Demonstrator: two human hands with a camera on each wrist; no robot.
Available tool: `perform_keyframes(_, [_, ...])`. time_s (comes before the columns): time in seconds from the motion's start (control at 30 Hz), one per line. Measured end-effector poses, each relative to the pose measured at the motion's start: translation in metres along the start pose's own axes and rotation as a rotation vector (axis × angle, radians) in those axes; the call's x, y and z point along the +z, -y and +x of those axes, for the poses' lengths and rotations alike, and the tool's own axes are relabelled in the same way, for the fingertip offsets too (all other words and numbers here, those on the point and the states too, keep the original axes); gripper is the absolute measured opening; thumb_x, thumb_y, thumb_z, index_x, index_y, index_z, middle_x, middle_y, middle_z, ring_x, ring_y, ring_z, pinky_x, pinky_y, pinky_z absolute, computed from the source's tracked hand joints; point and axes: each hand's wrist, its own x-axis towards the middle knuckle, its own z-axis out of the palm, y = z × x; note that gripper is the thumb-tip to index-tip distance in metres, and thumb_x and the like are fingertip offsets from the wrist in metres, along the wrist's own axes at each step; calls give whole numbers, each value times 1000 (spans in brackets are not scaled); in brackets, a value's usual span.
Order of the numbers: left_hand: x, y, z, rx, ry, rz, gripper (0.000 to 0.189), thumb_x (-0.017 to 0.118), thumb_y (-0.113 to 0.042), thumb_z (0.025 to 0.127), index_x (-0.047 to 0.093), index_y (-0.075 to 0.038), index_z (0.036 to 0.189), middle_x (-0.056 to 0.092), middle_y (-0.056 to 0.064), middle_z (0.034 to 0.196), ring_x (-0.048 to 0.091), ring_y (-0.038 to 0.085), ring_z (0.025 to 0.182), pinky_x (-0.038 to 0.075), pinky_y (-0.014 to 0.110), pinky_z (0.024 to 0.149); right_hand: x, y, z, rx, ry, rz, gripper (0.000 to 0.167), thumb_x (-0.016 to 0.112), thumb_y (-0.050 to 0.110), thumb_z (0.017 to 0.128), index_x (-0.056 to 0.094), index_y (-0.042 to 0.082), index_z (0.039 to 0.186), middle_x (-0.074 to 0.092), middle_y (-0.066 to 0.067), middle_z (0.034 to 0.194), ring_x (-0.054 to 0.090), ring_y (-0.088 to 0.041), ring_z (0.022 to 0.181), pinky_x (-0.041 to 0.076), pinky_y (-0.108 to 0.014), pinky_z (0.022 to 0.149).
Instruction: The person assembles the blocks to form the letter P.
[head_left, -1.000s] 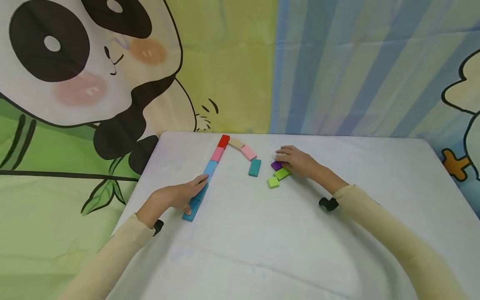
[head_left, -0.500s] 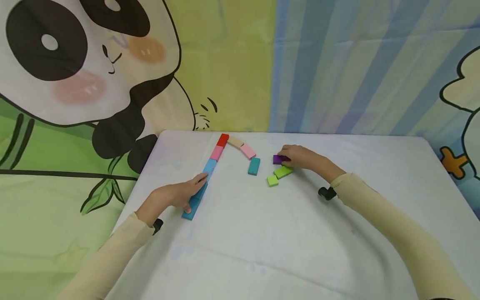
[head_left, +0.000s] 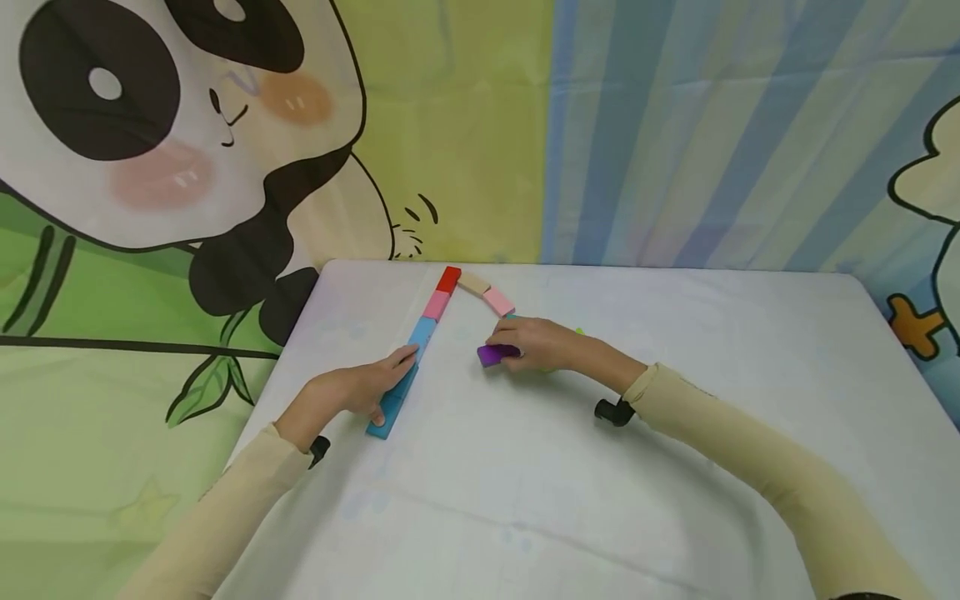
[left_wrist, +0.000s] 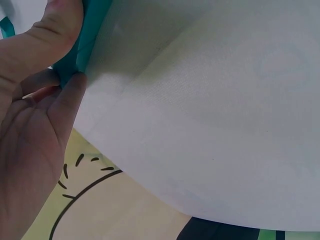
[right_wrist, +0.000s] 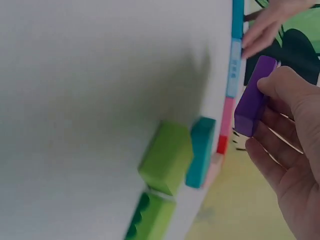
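My right hand (head_left: 536,343) pinches a purple block (head_left: 491,356) above the tabletop, to the right of the row; in the right wrist view, the thumb lies against one face of the purple block (right_wrist: 252,97). My left hand (head_left: 358,390) rests on the near part of a straight row of blocks, thumb by the near end, fingers extended along it. That row runs from blue blocks (head_left: 388,412) through a light blue block (head_left: 422,332) and a pink block (head_left: 436,305) to a red block (head_left: 448,279). In the left wrist view, thumb and fingers touch a teal-looking block (left_wrist: 90,40).
A tan block (head_left: 473,283) and a light pink block (head_left: 498,301) slant rightward from the red end. Beyond them lie a teal block (right_wrist: 201,150) and two green blocks, one nearer (right_wrist: 167,155), partly hidden by the right hand in the head view. A printed backdrop (head_left: 465,125) borders the white table (head_left: 450,517).
My right hand has taken hold of the purple block beside the green blocks and carried it left and nearer. My left hand stays on the row.
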Motion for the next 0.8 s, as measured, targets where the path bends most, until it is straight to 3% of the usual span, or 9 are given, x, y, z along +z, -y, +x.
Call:
perform_keyframes(0.27, [1,0,2,-10,0,18,110,77,-18,80,-2,-8,156,-13,6,164,12,34,151,34,50,115,29,-1,19,-6,59,-21,32,67,22,91,67,9,120,65,-4,113,63,-16,97,56,-31,86])
perform_keyframes(0.53, [-2,-2,0,-20,-1,22,112,77,-16,80,-4,-9,156,-13,7,164,17,35,150,36,49,113,30,-2,19,2,33,-89,33,68,24,90,68,9,119,66,-5,114,65,-19,99,56,-33,89])
perform_keyframes(0.8, [-1,-1,2,-27,2,5,113,77,-16,79,-5,-9,156,-13,6,164,13,34,151,34,50,114,31,-3,22,9,36,-114,33,67,26,91,67,9,120,67,-5,115,63,-18,104,55,-31,91])
